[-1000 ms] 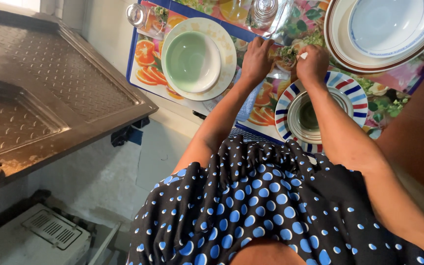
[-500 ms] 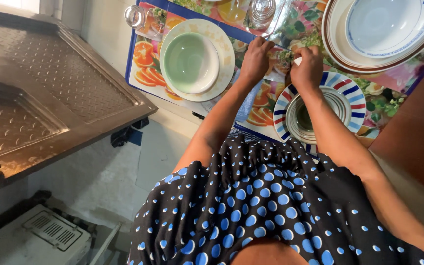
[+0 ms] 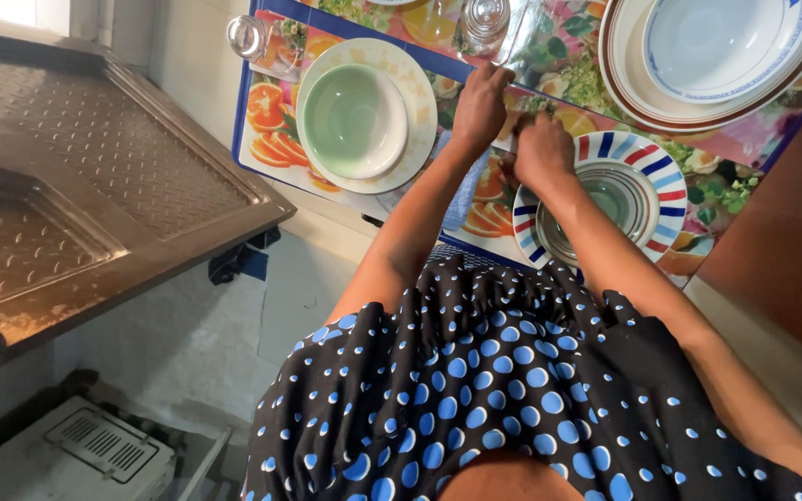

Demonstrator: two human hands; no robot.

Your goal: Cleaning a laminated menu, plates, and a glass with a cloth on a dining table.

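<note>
My left hand (image 3: 483,100) lies on the fruit-patterned tablecloth (image 3: 269,139), its fingers curled onto the edge of a clear plastic sheet (image 3: 536,46) that covers the cloth. My right hand (image 3: 542,153) is a closed fist just right of it, at the left rim of a red, white and blue striped plate (image 3: 672,190). Anything inside that fist is hidden. A ribbed bowl (image 3: 619,199) sits in the striped plate. Left of my hands a pale green bowl (image 3: 355,121) rests on a cream plate (image 3: 399,57).
A brown-rimmed plate (image 3: 622,88) holding a white bowl (image 3: 717,46) stands at the top right. Two clear glasses (image 3: 246,37) (image 3: 486,19) stand along the far side. A metal patterned drainboard (image 3: 95,158) juts out at the left, above a white appliance (image 3: 95,441).
My right hand has drawn back and left from the cloth's middle to the striped plate's left rim; the small white thing in its fingers no longer shows. The left hand stayed nearly still.
</note>
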